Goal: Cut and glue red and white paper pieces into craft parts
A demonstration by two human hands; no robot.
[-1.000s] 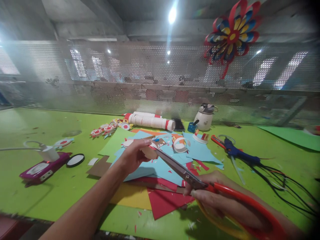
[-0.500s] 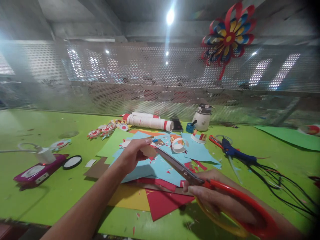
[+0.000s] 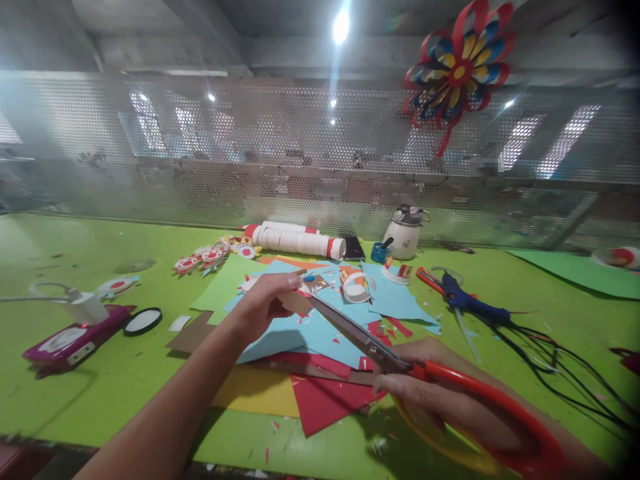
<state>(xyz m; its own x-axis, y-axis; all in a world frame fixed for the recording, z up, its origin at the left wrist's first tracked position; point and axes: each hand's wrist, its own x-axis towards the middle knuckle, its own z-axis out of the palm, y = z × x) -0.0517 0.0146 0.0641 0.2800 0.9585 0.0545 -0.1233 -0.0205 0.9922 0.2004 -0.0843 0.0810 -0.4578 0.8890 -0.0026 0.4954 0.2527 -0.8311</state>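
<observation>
My left hand (image 3: 265,303) pinches a small brown paper piece (image 3: 296,303) above a pile of coloured paper sheets (image 3: 320,353). In my right hand (image 3: 440,393) I grip large red-handled scissors (image 3: 400,363), fingers through the loops. Their long blades point up and left, with the tips meeting the brown piece at my left fingertips. The sheets under them are light blue, red, yellow and green, and paper scraps lie over them.
The green table (image 3: 100,380) carries a purple device (image 3: 75,337), a black-rimmed round lid (image 3: 143,321), red-and-white paper flowers (image 3: 205,257), a white roll (image 3: 295,240), a white glue pot (image 3: 405,233), a blue glue gun (image 3: 470,303) with black cables, and paper rings (image 3: 356,287). A paper pinwheel (image 3: 457,67) hangs on the mesh wall.
Both hands keep nearly the same pose, with the scissor blades staying at the brown piece. The view shifted slightly.
</observation>
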